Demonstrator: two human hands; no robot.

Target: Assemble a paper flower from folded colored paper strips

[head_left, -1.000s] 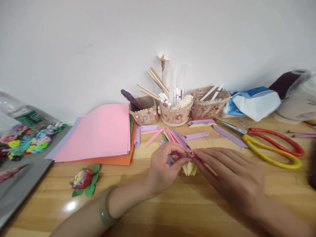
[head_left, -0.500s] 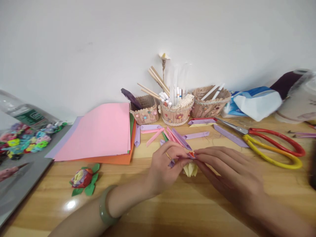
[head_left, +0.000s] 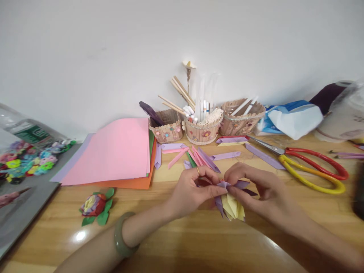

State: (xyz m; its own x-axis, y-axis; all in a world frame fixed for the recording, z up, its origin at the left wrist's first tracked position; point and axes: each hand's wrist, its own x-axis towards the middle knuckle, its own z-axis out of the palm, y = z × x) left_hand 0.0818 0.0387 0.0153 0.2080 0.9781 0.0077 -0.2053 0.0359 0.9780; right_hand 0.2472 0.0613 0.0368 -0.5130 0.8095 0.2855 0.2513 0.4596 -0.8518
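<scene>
Between my two hands is a folded paper flower [head_left: 233, 207] with yellow petals in the middle and purple ones around them. My left hand [head_left: 190, 192] pinches a purple petal at its upper left edge, thumb against forefinger. On the other side my right hand [head_left: 260, 191] also grips the flower, its thumb and fingertips close to the left ones. The fingers hide part of the flower. Just beyond the hands lie folded paper strips [head_left: 208, 159] in purple, pink and green.
A finished paper flower [head_left: 95, 206] with green leaves lies left. Coloured paper sheets [head_left: 113, 151] are stacked behind it. Large scissors [head_left: 309, 167] lie at the right. Decorated baskets [head_left: 203, 132] stand along the wall, near a tissue pack [head_left: 292, 117]. A grey board [head_left: 36, 212] borders the left.
The flower has turned and come lower, so more of its yellow and purple petals show. My right hand's fingers, stretched out before, are now bent around it.
</scene>
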